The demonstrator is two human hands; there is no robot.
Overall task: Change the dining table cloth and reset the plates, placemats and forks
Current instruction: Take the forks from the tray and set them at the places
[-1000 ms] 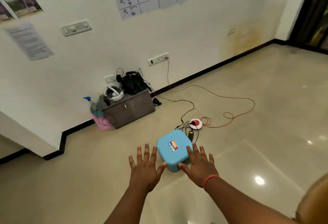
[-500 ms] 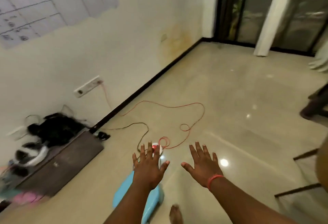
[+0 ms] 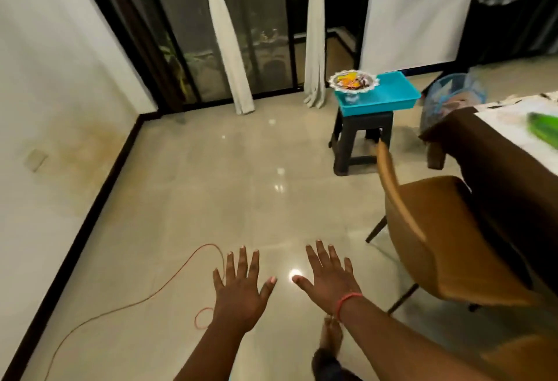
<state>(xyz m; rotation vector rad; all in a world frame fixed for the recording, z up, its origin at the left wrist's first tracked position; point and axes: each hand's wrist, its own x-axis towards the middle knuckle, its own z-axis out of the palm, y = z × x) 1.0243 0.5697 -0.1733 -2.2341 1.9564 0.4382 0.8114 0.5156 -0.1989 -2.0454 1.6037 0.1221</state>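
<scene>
— Both hands are empty, right? Fingers look spread wide.

— Yes. Left hand and right hand hover palm-down over the floor, side by side, fingers straight and splayed, holding nothing. A red thread band circles the right wrist.

— Where is the dining table from there?

— The dining table sits at the right edge, well apart from both hands. A dark brown cloth hangs over its near side and a white patterned cloth lies on top, with something green on it, too blurred to name. A tan chair stands just beside the table, between it and the right hand.

— And beyond the table?

— A dark stool carries a turquoise tray, and a scalloped bowl of something colourful rests on the tray's left corner. Curtains and dark glass doors are behind that.

— What differs from half a second ago?

— The view has swung right. The wall socket, the brown box and the blue stool under the left hand are out of sight; the table, chair and tray have come in. Only a stretch of the orange cable remains, left of the left hand. The hands keep the same splayed pose. A bare foot shows below the right wrist.
</scene>
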